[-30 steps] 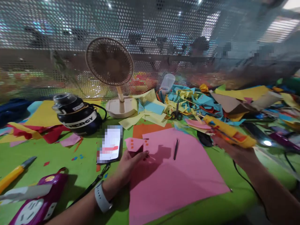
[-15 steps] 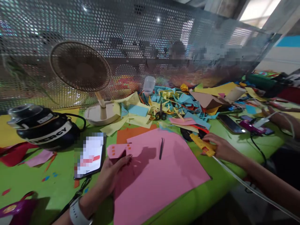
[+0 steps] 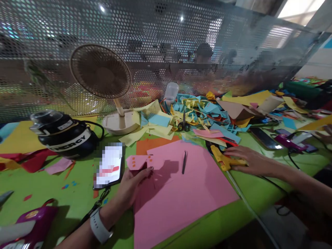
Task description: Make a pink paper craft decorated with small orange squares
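Observation:
My left hand (image 3: 135, 185) is closed on a small folded pink paper piece (image 3: 138, 162) with little orange squares on it, above a large pink sheet (image 3: 186, 204). Black tweezers (image 3: 184, 162) lie on that sheet. At the sheet's right edge a yellow glue gun (image 3: 222, 159) rests with its nozzle pointing up and left and a pale cord trailing down. My right hand (image 3: 250, 160) lies beside its handle, fingers stretched out flat behind it and touching or nearly touching it. Left of the sheet is a phone (image 3: 110, 166) with a lit screen.
A beige fan (image 3: 121, 121) and a black pot-shaped device (image 3: 70, 136) stand at the back left. Paper scraps (image 3: 207, 110) heap before a perforated metal screen (image 3: 155, 31). A purple glue gun (image 3: 36, 221) lies front left; a dark phone (image 3: 266, 138) and another purple device (image 3: 290, 143) lie right.
The yellow glue gun has turned and come down on the table, and my right hand's grip on it has loosened. The view has swung left. My left hand still holds the pink piece.

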Demonstrator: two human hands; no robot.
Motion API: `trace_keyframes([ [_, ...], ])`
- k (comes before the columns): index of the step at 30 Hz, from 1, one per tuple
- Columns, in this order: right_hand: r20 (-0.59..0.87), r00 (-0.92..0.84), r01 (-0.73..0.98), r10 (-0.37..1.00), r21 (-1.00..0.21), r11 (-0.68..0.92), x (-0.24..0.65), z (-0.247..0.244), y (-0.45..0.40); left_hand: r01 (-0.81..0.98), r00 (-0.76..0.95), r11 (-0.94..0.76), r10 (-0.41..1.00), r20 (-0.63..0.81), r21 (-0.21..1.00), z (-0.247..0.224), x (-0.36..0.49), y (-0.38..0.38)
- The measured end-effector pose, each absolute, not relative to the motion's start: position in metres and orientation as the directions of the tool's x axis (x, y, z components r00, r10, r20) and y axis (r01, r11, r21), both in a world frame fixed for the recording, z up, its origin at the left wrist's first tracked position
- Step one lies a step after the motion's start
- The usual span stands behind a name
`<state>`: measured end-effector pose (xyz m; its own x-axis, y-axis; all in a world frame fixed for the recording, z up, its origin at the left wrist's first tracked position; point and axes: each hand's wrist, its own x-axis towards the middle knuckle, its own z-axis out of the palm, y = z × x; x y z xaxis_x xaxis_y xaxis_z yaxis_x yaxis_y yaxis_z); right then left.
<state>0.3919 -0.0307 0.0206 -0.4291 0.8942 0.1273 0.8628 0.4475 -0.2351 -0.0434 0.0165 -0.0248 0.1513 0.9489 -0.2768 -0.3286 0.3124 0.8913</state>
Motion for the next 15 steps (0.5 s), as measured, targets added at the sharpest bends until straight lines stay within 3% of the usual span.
trace_keyframes([
  [2, 0.171, -0.391, 0.882, 0.905, -0.211, 0.421, 0.369, 0.038, -0.026, -0.32, 0.173, 0.286, 0.955, -0.241, 0.903, -0.026, -0.043, 0.017],
  [4, 0.198, -0.278, 0.903, 0.94, -0.28, 0.326, 0.331, 0.046, -0.017, -0.314, 0.189, 0.265, 0.959, -0.213, 0.912, -0.026, -0.043, 0.017],
  [7, 0.067, -0.091, 0.917, 0.994, -0.384, 0.11, 0.266, 0.036, 0.003, -0.322, 0.193, 0.264, 0.958, -0.21, 0.909, -0.028, -0.041, 0.015],
  [12, -0.066, -0.051, 0.959, 0.997, -0.282, 0.03, 0.205, -0.002, 0.03, -0.388, 0.214, 0.234, 0.964, -0.159, 0.891, -0.027, -0.039, 0.014],
  [15, -0.064, -0.068, 0.953, 0.996, -0.298, 0.046, 0.205, -0.008, 0.035, -0.404, 0.239, 0.212, 0.963, -0.122, 0.89, -0.026, -0.038, 0.015],
])
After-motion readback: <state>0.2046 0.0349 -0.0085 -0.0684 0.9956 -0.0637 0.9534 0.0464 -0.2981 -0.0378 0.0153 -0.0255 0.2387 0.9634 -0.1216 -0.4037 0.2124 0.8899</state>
